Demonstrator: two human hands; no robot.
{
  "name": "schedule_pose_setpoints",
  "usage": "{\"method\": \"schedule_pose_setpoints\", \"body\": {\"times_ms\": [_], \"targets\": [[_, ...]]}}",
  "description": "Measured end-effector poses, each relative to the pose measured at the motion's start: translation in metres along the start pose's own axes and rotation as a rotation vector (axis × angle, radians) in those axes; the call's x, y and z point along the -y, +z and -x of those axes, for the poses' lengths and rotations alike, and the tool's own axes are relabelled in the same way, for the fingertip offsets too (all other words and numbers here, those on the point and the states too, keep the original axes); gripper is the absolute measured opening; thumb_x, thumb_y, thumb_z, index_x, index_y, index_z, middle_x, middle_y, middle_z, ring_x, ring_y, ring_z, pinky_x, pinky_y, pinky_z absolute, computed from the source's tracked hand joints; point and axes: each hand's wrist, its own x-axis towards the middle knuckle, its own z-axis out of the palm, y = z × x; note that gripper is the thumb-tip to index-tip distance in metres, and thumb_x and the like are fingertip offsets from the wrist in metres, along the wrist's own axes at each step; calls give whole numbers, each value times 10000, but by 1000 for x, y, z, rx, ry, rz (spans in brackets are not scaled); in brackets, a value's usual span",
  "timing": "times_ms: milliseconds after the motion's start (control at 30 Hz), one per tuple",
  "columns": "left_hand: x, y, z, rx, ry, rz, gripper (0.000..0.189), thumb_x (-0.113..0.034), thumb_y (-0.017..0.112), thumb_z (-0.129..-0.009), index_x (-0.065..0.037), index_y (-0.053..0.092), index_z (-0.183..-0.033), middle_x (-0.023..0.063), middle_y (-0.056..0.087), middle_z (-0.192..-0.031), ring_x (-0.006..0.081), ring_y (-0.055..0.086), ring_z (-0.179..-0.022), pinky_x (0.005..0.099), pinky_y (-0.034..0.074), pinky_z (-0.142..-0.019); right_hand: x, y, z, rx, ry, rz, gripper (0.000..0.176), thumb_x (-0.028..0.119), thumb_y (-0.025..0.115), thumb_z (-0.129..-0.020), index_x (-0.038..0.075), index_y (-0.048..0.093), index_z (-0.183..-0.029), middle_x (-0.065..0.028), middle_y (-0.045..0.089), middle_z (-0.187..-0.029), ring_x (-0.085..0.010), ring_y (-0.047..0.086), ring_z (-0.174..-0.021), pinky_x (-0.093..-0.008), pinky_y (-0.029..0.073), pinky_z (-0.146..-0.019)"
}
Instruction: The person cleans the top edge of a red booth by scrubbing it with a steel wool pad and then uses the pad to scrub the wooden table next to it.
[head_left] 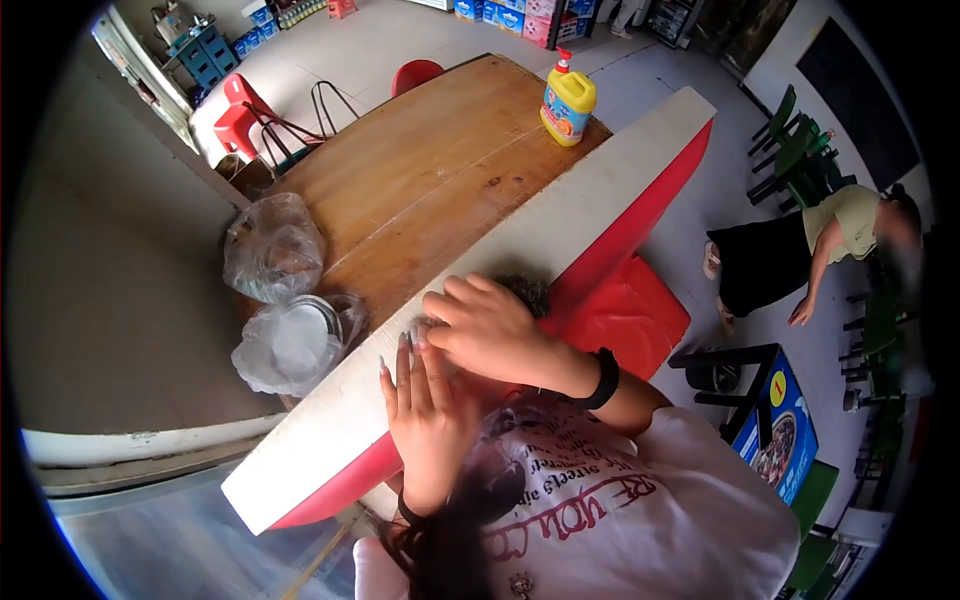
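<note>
My left hand [428, 415] lies on the white top of a long red-sided board [600, 180], its fingers stretched out. Right beside those fingertips, my right hand [485, 325] has its fingers curled down in a pinch against the white top. What they hold, if anything, is hidden and I cannot tell what it is. A dark, wiry clump [527, 292] sits on the board just beyond my right knuckles, partly covered by the hand. Dark bands circle both wrists.
Behind the board stands a wooden table [420, 190] with a yellow red-capped bottle [568, 100]. Clear plastic bags [272, 248] and a bagged round container [295, 340] rest at its left end. A red stool [635, 315], a blue sign [780, 430] and a person [850, 225] are to the right.
</note>
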Motion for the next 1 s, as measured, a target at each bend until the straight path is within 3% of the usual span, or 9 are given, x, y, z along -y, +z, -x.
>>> {"method": "schedule_pose_setpoints", "body": {"times_ms": [333,433,733,867,1000], "targets": [[-40,23,-39,-4,41,26,674,-209,581,-794,118,434,-1365,286,550,-1307,413,506,-1275,580,319,-1097,-44,-22,25,10,121,5,80,191,700,-721,119,666,-711,6,543,-894,-198,523,-881,-340,427,-780],[-70,40,-77,-70,69,55,567,-127,593,-801,104,498,-1310,244,595,-1281,402,584,-1191,560,412,-1027,-86,-38,37,1,168,2,63,161,701,-726,110,678,-755,-6,537,-888,-224,523,-878,-360,427,-791],[-179,130,-187,-30,115,93,747,-268,595,-775,159,413,-1361,308,484,-1384,433,466,-1309,514,295,-1143,-245,-95,81,111,278,21,55,140,708,-755,86,700,-743,-32,560,-883,-242,547,-899,-386,444,-816],[-176,116,-180,-34,7,75,748,-262,641,-751,115,429,-1361,276,500,-1362,410,448,-1324,544,300,-1130,-246,-87,67,157,165,-82,26,114,697,-709,92,688,-717,-33,560,-878,-245,552,-929,-379,453,-826],[-143,81,-143,30,-210,-67,748,-254,654,-760,117,425,-1368,273,503,-1371,428,430,-1341,566,295,-1127,-198,-50,32,86,-24,-181,51,154,688,-721,108,697,-742,-36,550,-889,-242,540,-927,-372,438,-841]]}}
